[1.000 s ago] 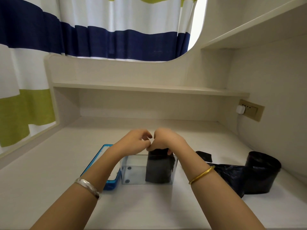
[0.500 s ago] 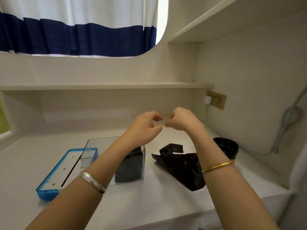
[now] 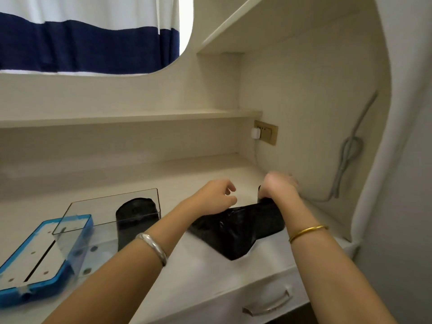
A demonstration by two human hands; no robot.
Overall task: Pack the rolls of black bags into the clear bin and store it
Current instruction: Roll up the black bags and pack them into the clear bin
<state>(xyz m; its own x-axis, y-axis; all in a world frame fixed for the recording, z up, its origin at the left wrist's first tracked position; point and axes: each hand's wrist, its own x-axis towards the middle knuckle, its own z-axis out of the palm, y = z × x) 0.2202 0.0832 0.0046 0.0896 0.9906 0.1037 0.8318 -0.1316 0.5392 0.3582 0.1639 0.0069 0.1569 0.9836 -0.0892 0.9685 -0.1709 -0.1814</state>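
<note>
A: Where are the rolls?
B: One roll stands in the bin; a second, mostly hidden by the right hand, trails loose bags across the worktop.
A: The hands?
B: Right blurred, apparently gripping the roll; left hand loosely curled, empty.

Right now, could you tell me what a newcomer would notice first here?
Probably the right hand gripping the half-unrolled roll of black bags at the desk's right end, the left hand hovering beside it. Then the clear bin left of them, one black roll standing inside.
</note>
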